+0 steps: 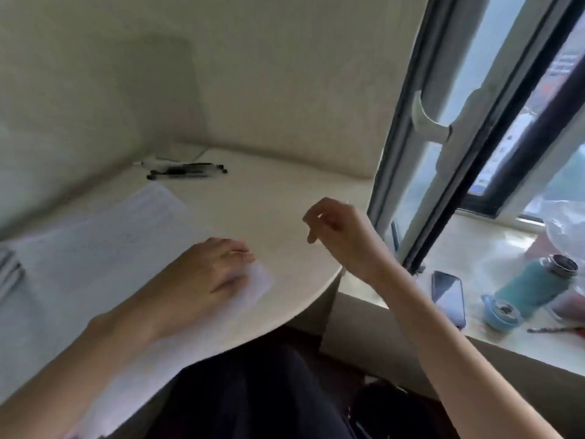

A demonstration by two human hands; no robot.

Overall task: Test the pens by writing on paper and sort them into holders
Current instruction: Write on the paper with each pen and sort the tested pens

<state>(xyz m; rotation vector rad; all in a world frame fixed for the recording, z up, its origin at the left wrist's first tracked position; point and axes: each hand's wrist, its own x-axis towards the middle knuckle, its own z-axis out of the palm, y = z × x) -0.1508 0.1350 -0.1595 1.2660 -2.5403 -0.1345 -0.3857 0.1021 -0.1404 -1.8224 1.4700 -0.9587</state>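
Here, the left hand [218,267], grip spread flat, presses the white paper sheet [95,248] on the cream desk [269,191]; the right hand [335,226], mid-frame, hangs loosely curled, grip empty.

Cream table [285,198], paper sheets [104,245] on it, black pens [186,171] beyond

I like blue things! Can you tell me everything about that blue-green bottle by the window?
The bottle is teal and matte-looking, with a silver metal mouth, and it is open. Its blue cap sits off beside its base on the pale windowsill. A dark phone lies left of it. Blur hides whether it stands or leans.
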